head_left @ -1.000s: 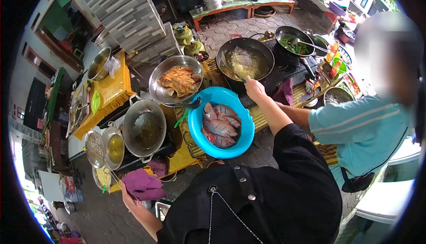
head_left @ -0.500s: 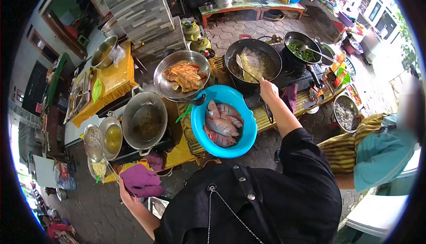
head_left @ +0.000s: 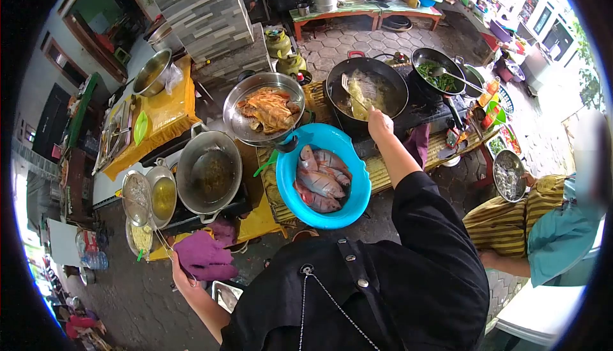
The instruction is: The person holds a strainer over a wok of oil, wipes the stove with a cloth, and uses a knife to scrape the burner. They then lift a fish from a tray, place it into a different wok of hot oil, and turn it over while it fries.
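My right hand point(head_left: 380, 125) is closed around the handle of a slotted spatula point(head_left: 359, 100). The spatula's head is in the black wok point(head_left: 401, 109), beside a pale fish point(head_left: 366, 89) frying in bubbling oil. My left hand point(head_left: 182, 274) grips the long wire handle of a mesh strainer point(head_left: 136, 199), whose basket overlaps a small pan of yellow oil point(head_left: 164, 199). A purple cloth point(head_left: 204, 256) hangs right by the left hand. Between my arms, a blue basin point(head_left: 287, 194) holds several raw, scored fish point(head_left: 321, 183).
A steel pan point(head_left: 231, 118) of fried fish stands left of the wok, a large oily pot point(head_left: 185, 182) below it. Greens sit in a second black pan point(head_left: 424, 63). At right, another person in a teal top point(head_left: 555, 229) holds a metal bowl point(head_left: 509, 175).
The spatula's head has shifted slightly up in the wok. The other person's metal bowl has moved a little right and down, with their hand now at its rim. My left hand stays nearly still.
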### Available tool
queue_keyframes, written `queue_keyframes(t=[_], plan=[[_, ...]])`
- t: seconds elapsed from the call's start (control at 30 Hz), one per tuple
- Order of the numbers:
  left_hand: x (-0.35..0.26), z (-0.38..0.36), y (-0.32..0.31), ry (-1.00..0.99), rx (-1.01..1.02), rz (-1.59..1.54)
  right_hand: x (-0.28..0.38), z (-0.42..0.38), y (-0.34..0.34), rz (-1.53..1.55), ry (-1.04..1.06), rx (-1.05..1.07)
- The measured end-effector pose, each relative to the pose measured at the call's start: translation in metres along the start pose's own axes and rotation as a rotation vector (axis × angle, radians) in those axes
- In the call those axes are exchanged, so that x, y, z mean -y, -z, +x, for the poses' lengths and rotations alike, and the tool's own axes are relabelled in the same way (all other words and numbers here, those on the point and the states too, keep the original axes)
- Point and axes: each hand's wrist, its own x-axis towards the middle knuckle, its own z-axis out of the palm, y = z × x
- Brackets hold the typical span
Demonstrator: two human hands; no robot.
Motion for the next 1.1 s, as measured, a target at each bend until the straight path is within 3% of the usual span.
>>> queue_keyframes(t=[0.07,0.17,0.27,0.37,0.47,0.53,0.6,0.8,0.97,1.1], plan=[[0.001,-0.001,-0.001,0.008,-0.005,-0.002,-0.003,0.001,0.008,0.055,-0.096,0.043],[0.006,0.010,0.017,-0.044,0.021,-0.009,-0.012,0.001,0.001,-0.026,0.032,0.024],[0.009,0.015,0.029,-0.049,-0.078,-0.009,-0.010,-0.001,-0.004,-0.023,0.112,0.002],[0.008,0.017,0.032,-0.054,-0.060,-0.005,-0.008,0.013,-0.024,0.101,0.004,0.030],[0.008,0.021,0.032,-0.014,-0.056,0.017,0.009,0.008,-0.005,0.188,-0.148,0.096],[0.006,0.014,0.019,-0.017,-0.057,-0.003,0.008,0.003,0.005,0.200,-0.142,0.080],[0.004,0.005,0.008,-0.010,-0.033,-0.008,0.002,-0.006,0.023,0.044,0.007,0.051],[0.004,0.001,0.000,-0.010,-0.011,0.001,-0.024,0.007,0.009,0.086,0.043,-0.034],[0.008,0.003,0.002,-0.044,-0.024,0.000,-0.029,0.003,0.005,0.237,0.252,-0.126],[0.007,0.003,0.001,-0.024,-0.044,0.015,-0.034,-0.014,0.018,0.165,0.269,-0.010]])
